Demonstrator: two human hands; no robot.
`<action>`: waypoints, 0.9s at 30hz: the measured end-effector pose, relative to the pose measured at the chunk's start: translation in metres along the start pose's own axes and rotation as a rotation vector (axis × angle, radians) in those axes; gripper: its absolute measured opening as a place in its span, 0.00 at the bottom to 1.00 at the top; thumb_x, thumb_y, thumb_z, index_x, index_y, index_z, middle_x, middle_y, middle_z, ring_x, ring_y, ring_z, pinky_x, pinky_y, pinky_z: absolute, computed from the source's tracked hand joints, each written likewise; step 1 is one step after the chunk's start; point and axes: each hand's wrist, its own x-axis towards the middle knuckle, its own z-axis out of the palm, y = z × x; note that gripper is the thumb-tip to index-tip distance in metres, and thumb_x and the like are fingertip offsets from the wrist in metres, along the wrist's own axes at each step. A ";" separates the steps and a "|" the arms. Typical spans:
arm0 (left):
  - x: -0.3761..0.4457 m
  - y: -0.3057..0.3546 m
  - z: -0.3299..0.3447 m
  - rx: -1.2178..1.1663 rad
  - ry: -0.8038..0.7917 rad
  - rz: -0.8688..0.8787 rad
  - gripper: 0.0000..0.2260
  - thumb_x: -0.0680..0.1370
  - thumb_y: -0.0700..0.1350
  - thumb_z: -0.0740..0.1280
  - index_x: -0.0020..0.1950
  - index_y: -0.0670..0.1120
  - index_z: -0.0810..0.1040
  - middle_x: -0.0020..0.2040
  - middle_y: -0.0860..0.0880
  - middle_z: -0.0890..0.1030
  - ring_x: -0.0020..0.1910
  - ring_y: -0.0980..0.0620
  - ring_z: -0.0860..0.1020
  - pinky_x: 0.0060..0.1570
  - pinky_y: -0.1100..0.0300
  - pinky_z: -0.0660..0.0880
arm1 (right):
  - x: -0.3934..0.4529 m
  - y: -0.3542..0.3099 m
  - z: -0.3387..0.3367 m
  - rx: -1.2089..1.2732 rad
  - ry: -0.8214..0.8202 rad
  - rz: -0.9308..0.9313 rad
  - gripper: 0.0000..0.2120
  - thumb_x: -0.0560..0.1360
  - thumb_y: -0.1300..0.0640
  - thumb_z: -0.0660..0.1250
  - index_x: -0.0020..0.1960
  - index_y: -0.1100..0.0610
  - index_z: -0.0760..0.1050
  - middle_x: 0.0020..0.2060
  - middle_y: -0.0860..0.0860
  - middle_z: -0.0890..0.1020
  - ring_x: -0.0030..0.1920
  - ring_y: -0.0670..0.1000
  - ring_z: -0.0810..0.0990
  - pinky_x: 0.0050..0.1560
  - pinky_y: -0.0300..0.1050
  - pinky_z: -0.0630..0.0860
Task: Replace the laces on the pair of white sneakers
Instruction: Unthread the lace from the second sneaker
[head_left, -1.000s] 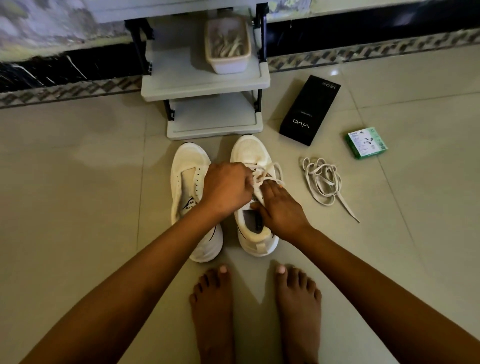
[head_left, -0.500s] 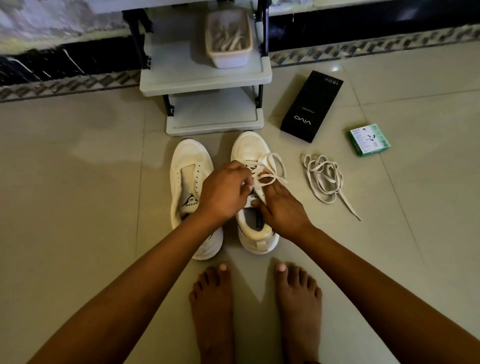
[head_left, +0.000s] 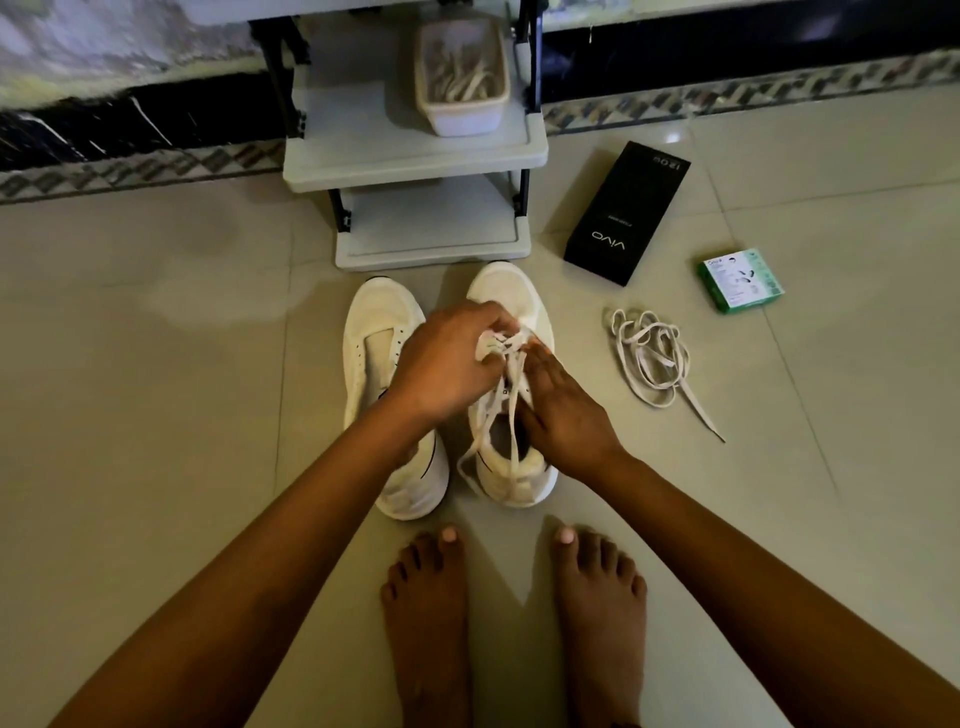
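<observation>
1. My left hand (head_left: 447, 364) has its fingers curled, pinching a bunch of the lace (head_left: 511, 395) above the right sneaker (head_left: 511, 306).
2. My right hand (head_left: 563, 410) lies with fingers fairly straight along that sneaker's outer side, pressing on it by the opening.
3. The lace hangs from my left hand in loops over the sneaker's heel.
4. The left sneaker (head_left: 379, 332) stands just beside it on the floor (head_left: 156, 415), with no lace in its eyelets that I can see.
5. A loose lace (head_left: 652, 358) lies coiled on the floor to the right.
6. Beyond it are a black box (head_left: 626, 213) and a small green box (head_left: 740, 280).
7. A grey shelf (head_left: 415, 156) ahead carries a tub (head_left: 462, 78) of laces.
8. My bare feet (head_left: 428, 618) stand near the heels.
</observation>
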 end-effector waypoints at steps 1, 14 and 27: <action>-0.005 -0.008 0.002 0.029 -0.048 -0.038 0.15 0.71 0.40 0.70 0.56 0.51 0.78 0.58 0.50 0.79 0.57 0.49 0.76 0.56 0.51 0.74 | 0.000 -0.001 0.000 -0.002 -0.004 -0.004 0.36 0.74 0.41 0.46 0.77 0.58 0.49 0.77 0.52 0.52 0.76 0.51 0.53 0.69 0.46 0.62; -0.010 -0.022 0.034 0.140 0.098 -0.069 0.21 0.74 0.43 0.68 0.67 0.47 0.71 0.61 0.44 0.75 0.54 0.43 0.78 0.52 0.49 0.76 | 0.000 0.000 0.001 0.012 0.002 -0.004 0.35 0.75 0.42 0.47 0.77 0.59 0.49 0.77 0.52 0.52 0.76 0.50 0.52 0.70 0.42 0.59; -0.016 -0.023 0.053 -0.015 0.273 -0.158 0.15 0.75 0.40 0.65 0.62 0.43 0.79 0.53 0.40 0.83 0.51 0.41 0.81 0.54 0.50 0.76 | 0.001 0.000 0.001 0.001 -0.002 0.005 0.31 0.80 0.44 0.51 0.77 0.58 0.48 0.77 0.51 0.50 0.76 0.49 0.51 0.70 0.44 0.61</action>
